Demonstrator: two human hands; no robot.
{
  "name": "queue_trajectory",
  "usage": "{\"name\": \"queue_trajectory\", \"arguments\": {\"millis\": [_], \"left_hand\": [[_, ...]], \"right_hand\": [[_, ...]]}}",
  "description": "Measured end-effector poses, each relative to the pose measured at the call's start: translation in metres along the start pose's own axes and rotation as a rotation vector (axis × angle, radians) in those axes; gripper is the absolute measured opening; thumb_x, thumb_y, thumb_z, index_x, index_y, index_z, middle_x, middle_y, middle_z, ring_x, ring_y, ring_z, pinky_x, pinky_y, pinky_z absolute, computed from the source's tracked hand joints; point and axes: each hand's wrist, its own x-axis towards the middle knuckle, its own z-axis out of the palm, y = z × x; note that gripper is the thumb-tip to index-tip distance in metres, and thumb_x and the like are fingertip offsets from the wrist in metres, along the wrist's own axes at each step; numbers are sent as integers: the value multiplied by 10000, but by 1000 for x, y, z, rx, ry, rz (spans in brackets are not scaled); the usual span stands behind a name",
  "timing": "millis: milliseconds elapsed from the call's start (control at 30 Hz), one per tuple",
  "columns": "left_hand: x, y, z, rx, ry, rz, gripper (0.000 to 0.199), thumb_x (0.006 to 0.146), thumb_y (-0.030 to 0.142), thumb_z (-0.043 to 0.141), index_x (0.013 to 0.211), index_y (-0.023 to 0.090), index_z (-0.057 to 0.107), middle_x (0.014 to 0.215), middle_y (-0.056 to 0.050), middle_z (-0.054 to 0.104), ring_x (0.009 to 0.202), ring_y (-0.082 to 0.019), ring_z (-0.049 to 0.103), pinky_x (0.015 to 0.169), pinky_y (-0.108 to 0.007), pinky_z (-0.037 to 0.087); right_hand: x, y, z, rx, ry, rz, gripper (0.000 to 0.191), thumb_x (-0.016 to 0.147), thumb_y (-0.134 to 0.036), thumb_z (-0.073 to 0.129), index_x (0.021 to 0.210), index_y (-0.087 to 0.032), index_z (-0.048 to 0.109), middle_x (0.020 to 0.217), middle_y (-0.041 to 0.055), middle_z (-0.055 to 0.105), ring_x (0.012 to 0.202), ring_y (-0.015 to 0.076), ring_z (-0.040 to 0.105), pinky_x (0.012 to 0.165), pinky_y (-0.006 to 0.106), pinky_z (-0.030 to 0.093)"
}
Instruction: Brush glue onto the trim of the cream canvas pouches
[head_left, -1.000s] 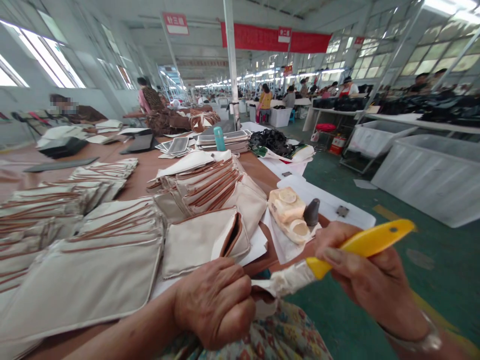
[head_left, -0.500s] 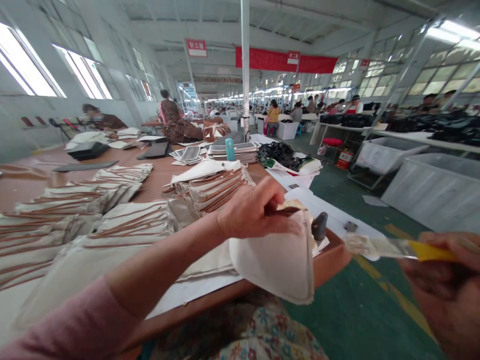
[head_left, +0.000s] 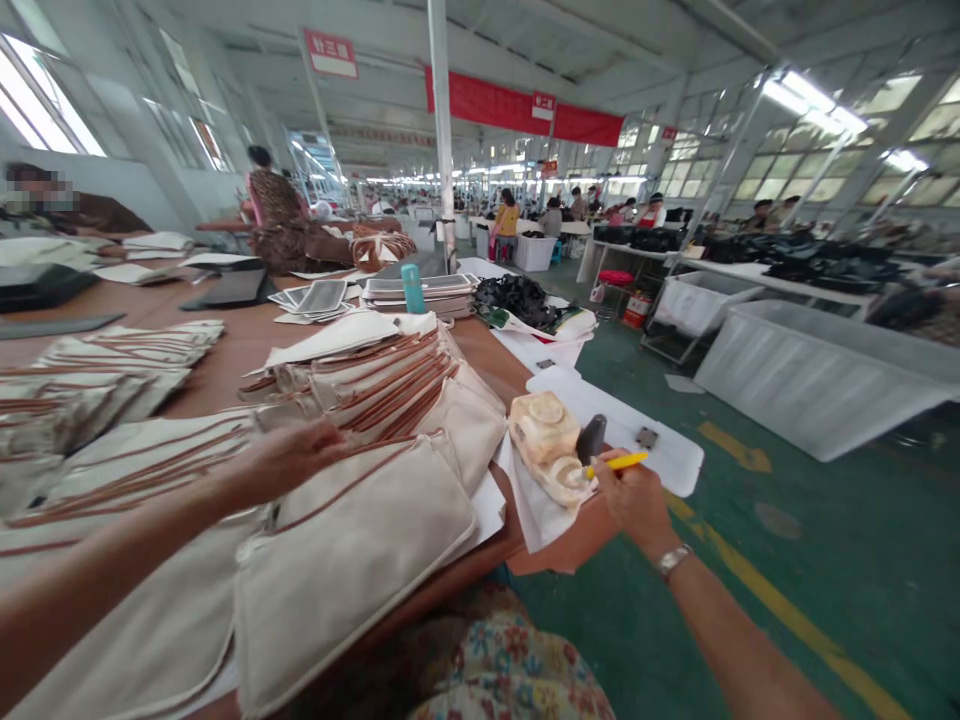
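My right hand grips a brush with a yellow handle. The brush's tip is in the opening of a stained, cream plastic container at the table corner. A dark, rounded upright object is just behind the brush. My left hand hovers over or touches the upper edge of a cream fabric piece with brown trim; its fingers are blurred. This piece lies flat at the table's front edge. Beyond it is a pile of similar fabric pieces.
More trimmed pieces lie in rows on the brown table. Farther back are a teal cylinder and grey-framed panels. A white bin stands on the green floor to the right. Other people sit at work in the background.
The fabric piece that my left hand held up is out of that raised grip, and the hand has moved left. My right hand has brought the brush leftward into the container. The view has turned right.
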Motion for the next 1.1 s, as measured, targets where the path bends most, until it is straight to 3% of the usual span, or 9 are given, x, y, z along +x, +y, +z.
{"name": "queue_trajectory", "arguments": {"millis": [133,233,367,633,800,967,1100], "left_hand": [[-4,24,61,319,-124,-40,352,888,499,558,1015,191,673,985,-70,711,884,-241,654,764,-300,479],[5,40,99,425,-97,-80,399,916,416,526,1218,174,624,1225,-141,666,1135,-296,616,966,-388,460],[18,49,124,550,-33,-215,436,899,382,578,1293,193,578,1261,-144,638,1160,-315,601,951,-423,469],[11,47,122,603,57,-280,519,865,500,613,1285,197,577,1262,-132,604,1171,-339,546,978,-444,429],[14,42,115,432,26,-402,480,840,483,610,1218,187,633,1215,-157,645,1151,-347,572,945,-432,428],[18,37,108,281,-11,-375,314,856,461,567,902,197,730,967,-86,726,941,-262,647,770,-311,439],[15,43,105,98,-41,-322,364,882,444,498,802,176,731,743,-37,691,716,-195,622,625,-263,406]], "right_hand": [[1,15,16,-95,-40,-65,429,909,-588,578,823,-174,655,686,38,642,642,204,611,695,354,477],[-2,16,7,-105,-35,-100,419,949,-559,526,842,-179,668,729,55,667,665,224,639,686,350,483],[-15,14,-11,-84,-49,-143,408,972,-551,505,873,-190,667,771,61,685,655,225,647,629,324,495],[-37,20,-33,-67,18,-176,317,1023,-470,508,997,-186,647,741,33,659,509,171,578,481,274,465],[-43,19,-27,-68,-64,-257,286,998,-468,542,964,-212,665,839,42,687,692,206,652,631,297,525],[-48,31,-31,-104,-1,-273,239,994,-433,553,1001,-221,664,942,46,696,776,209,656,691,301,506],[-47,21,-33,-88,-54,-250,268,997,-448,535,955,-217,664,967,62,697,832,227,663,731,310,521]]}}
